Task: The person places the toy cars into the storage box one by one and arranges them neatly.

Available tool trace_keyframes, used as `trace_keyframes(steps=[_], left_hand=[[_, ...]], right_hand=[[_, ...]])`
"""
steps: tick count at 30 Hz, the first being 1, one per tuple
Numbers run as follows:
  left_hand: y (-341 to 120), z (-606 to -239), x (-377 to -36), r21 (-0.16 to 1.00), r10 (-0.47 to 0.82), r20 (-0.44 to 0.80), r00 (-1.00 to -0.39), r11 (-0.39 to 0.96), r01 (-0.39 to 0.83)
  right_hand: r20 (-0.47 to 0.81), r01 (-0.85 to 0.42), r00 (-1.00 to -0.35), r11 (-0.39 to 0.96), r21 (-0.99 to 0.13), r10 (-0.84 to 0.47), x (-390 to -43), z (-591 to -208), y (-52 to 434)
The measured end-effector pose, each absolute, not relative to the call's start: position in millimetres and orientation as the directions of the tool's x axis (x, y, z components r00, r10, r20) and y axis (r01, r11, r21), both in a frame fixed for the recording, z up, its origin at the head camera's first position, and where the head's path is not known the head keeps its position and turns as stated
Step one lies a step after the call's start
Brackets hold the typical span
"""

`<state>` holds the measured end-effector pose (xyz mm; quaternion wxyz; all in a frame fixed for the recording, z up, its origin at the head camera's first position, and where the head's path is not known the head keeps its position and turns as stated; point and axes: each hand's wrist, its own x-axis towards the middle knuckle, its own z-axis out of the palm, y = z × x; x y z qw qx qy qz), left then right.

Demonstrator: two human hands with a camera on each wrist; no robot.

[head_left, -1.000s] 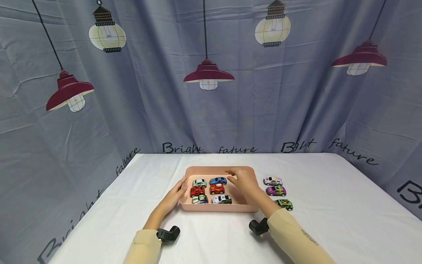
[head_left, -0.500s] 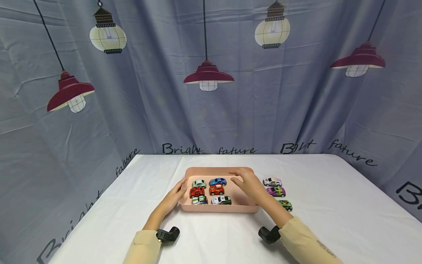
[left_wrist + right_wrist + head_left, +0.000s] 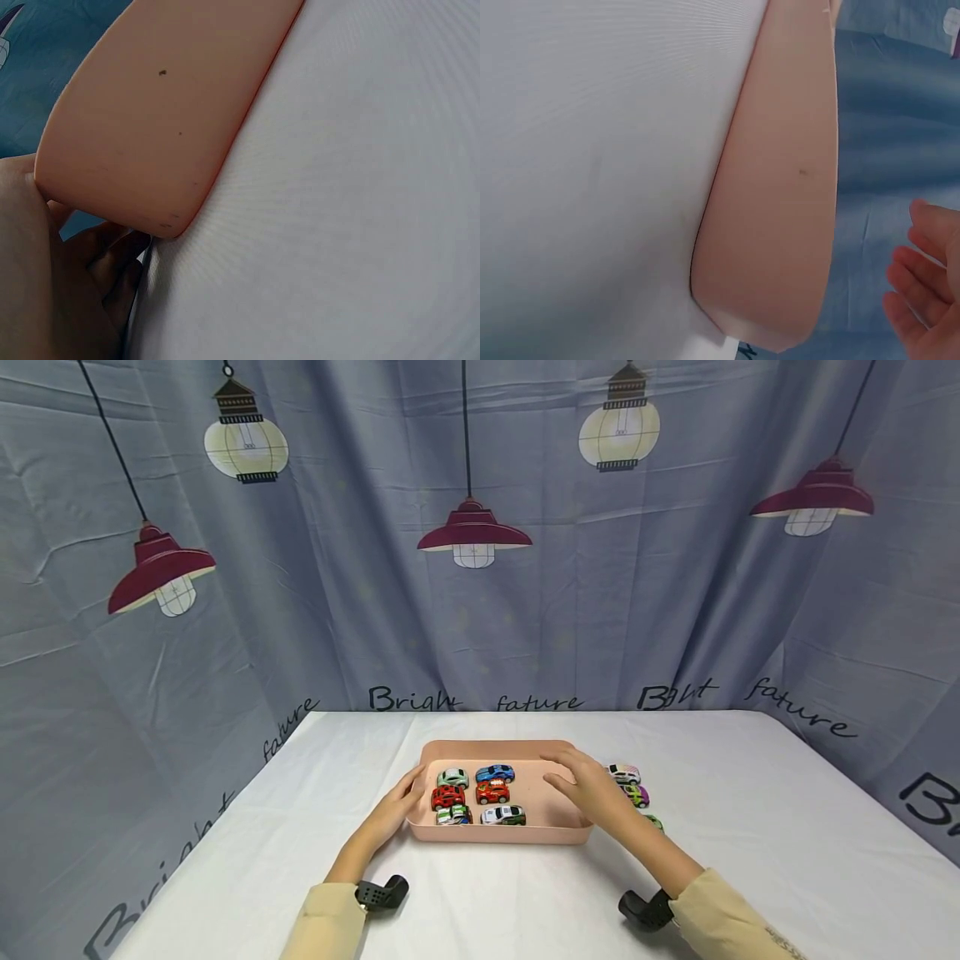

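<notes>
- The pink tray [image 3: 498, 835] sits mid-table holding 6 toy cars [image 3: 480, 793]; keep it flat and still.
- Your left hand [image 3: 397, 806] rests at its 9 o'clock wall, fingers relaxed; brace gently.
- Your right hand [image 3: 592, 789] hovers at 3 o'clock, fingers apart, holding nothing, near 3 loose cars [image 3: 630, 783]; pinch 1 by its sides.

a shallow pink tray [image 3: 498, 834] with rounded corners is sitting flat on the white table, holding six toy cars [image 3: 480, 794] lined up in two columns of three, all lying sideways on their wheels in its left half.
</notes>
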<state>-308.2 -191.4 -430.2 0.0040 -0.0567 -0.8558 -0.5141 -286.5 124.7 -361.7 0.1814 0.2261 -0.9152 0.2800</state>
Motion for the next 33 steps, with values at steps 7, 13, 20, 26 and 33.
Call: trace_keyframes(steps=[7,13,20,26,33], left_hand=[[-191.4,-431.0,-308.3,0.894,0.108,0.07,-0.992,0.435,0.111],[-191.3,-431.5,-307.9,0.886,0.114,0.09,-0.989,0.445,0.132],[-190.2,-431.2,-308.9,0.89,0.109,0.087,-0.99,0.438,0.126],[-185.9,-418.4,-297.3,0.887,0.111,0.095,-0.989,0.442,0.134],[-190.4,-431.0,-308.4,0.876,0.099,0.084,-0.992,0.467,0.121]], right_hand=[[0.445,-0.502,-0.841,0.751,-0.428,-0.309,-275.4,-361.7,138.9],[0.463,-0.528,-0.821,0.754,-0.39,-0.336,-266.0,-362.4,153.6],[0.477,-0.54,-0.809,0.756,-0.371,-0.344,-261.4,-364.1,173.5],[0.464,-0.528,-0.817,0.767,-0.363,-0.342,-255.1,-365.8,191.1],[0.431,-0.498,-0.838,0.791,-0.354,-0.335,-252.2,-372.2,212.1]])
